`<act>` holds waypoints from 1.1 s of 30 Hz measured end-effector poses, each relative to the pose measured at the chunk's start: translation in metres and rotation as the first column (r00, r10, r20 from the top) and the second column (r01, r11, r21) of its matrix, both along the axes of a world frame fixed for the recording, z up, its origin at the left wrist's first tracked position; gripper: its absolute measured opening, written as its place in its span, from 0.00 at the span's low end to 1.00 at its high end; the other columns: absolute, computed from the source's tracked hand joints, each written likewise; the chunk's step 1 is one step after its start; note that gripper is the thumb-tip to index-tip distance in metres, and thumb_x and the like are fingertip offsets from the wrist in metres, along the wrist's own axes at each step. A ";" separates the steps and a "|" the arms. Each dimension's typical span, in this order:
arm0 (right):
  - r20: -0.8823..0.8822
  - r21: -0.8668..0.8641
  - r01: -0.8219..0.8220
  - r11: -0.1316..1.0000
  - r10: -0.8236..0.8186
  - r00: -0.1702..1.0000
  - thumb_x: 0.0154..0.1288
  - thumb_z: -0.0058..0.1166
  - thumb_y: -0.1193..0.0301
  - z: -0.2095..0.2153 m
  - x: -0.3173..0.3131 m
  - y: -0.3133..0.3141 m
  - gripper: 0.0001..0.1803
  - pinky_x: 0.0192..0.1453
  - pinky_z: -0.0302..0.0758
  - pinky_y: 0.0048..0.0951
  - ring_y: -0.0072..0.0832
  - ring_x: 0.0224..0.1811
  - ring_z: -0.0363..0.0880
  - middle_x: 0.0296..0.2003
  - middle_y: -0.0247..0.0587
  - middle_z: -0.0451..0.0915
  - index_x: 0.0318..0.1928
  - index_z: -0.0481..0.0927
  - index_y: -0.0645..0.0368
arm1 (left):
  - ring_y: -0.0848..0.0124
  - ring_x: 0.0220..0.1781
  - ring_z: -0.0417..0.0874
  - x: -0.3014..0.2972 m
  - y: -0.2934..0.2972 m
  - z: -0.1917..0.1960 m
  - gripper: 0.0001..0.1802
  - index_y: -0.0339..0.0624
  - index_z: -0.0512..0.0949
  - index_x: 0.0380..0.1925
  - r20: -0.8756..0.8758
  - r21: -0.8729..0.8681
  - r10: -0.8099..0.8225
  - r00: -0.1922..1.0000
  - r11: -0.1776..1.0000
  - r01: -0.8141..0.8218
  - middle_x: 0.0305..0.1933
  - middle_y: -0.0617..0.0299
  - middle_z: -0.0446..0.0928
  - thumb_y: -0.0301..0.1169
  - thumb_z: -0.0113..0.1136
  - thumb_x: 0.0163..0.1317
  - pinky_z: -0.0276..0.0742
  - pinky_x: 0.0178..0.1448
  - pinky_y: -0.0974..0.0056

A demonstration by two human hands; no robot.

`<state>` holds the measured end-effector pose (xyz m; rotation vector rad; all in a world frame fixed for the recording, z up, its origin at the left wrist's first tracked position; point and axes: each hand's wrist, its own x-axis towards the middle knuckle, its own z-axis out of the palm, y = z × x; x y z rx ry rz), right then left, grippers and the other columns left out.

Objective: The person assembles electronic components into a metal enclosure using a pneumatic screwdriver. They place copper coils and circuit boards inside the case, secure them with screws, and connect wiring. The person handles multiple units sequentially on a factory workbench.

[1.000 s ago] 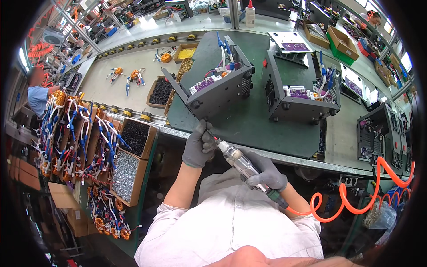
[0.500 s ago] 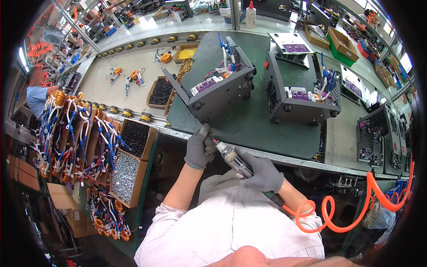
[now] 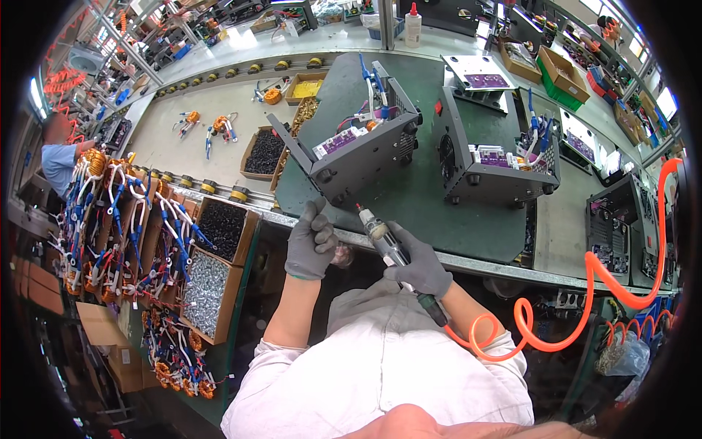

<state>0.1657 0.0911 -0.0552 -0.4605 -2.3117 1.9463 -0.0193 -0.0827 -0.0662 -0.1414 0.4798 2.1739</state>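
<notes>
Grey-gloved right hand clasps a powered screwdriver, its long axis slanting up-left across the counter's near edge toward a dark chassis. The left hand, fingers curled, contents unclear, sits nearer that chassis. Green mat opens rightward to a second chassis.

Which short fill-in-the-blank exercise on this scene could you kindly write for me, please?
The power driver is held in the ____ grip.
The coiled hose is coloured ____.
Right next to the silver fasteners lie small ____ parts.
The white bottle on the far bench has a ____ cap.

Missing words: right; orange; black; red.
</notes>
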 end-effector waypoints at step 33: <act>-0.015 -0.112 -0.033 0.993 0.032 0.999 0.40 0.67 0.65 0.004 0.004 0.014 0.55 0.62 0.69 0.28 0.33 0.56 0.75 0.59 0.52 0.73 0.71 0.58 0.65 | 0.81 0.25 0.70 -0.053 0.043 0.083 0.17 0.34 0.83 0.38 -0.992 -0.115 -0.103 0.074 0.480 -0.870 0.25 0.68 0.78 0.39 0.55 0.68 0.66 0.30 0.71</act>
